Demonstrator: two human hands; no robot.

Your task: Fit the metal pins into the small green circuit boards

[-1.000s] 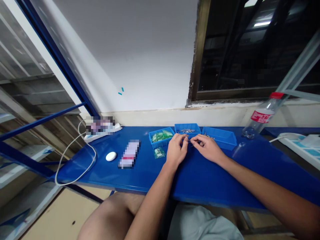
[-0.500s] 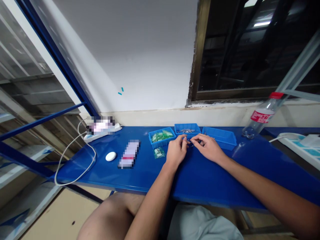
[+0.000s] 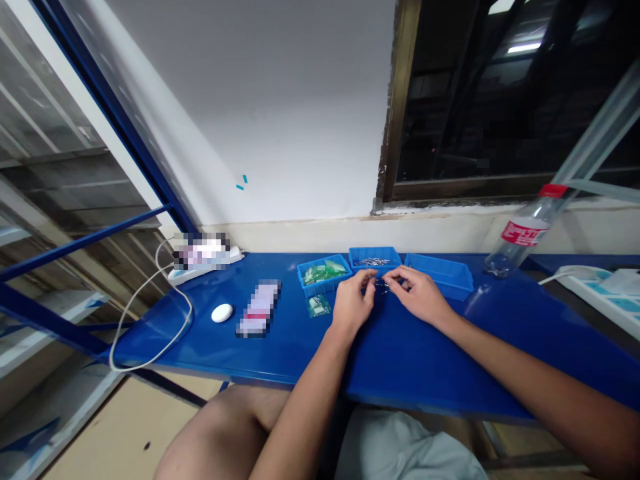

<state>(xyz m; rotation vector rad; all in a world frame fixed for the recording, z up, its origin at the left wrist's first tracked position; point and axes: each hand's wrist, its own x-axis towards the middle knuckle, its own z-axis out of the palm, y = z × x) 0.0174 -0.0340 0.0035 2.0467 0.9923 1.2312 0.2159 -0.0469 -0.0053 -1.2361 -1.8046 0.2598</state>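
The fingers of our left hand (image 3: 353,297) and right hand (image 3: 414,291) are curled narrow around small metal parts (image 3: 384,286) between them; we cannot tell which hand grips which. The parts sit above the bench (image 3: 425,360), directly in front of the middle blue tray (image 3: 375,253), which contains slender metal pieces (image 3: 374,262). A small green packet (image 3: 319,306) lies beside our left hand.
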